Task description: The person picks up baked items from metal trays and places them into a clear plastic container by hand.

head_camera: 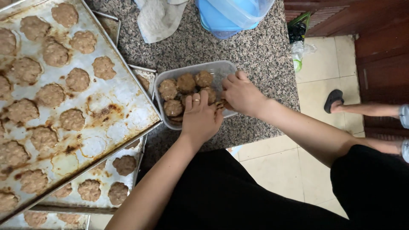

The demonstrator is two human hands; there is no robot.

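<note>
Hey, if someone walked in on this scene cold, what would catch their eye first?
First, the big stained baking tray on the left, covered with rows of brown cookies and stacked over another tray. Next, at centre on the speckled granite counter, the left hand and right hand reach into a clear plastic container already holding several cookies.

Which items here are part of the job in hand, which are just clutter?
In use: left hand, right hand, clear plastic container, cookies in it, top baking tray.
Lying about: grey cloth, blue tub, black sandal.
</note>
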